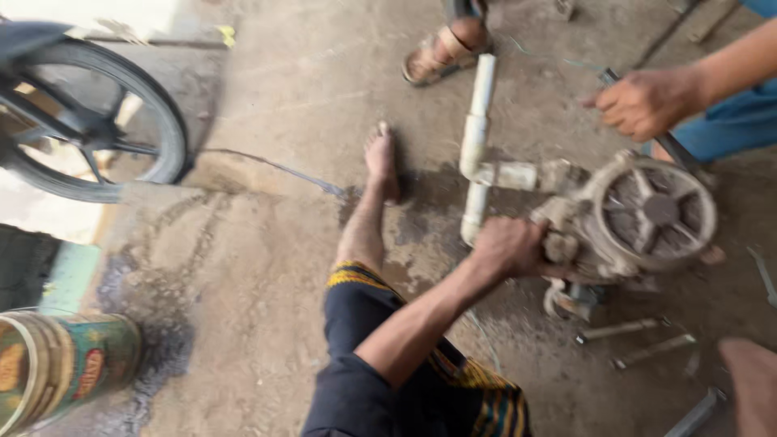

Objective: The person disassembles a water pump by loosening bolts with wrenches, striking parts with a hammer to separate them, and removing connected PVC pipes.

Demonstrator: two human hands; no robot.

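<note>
My left hand (508, 247) is closed around the near side of a dirty grey water pump (647, 214) lying on the concrete floor. A white pipe fitting (476, 146) sticks out of the pump to the left. My bare leg and foot (379, 158) stretch out beside the pipe. My right hand is out of view. Another person's hand (647, 101) reaches in from the upper right and holds a dark metal tool (676, 150) against the far side of the pump.
A motorbike wheel (97, 121) stands at the upper left. A painted tin bucket (57, 364) sits at the lower left. Metal bolts and tools (639, 340) lie right of the pump. A sandalled foot (441, 48) stands at the top.
</note>
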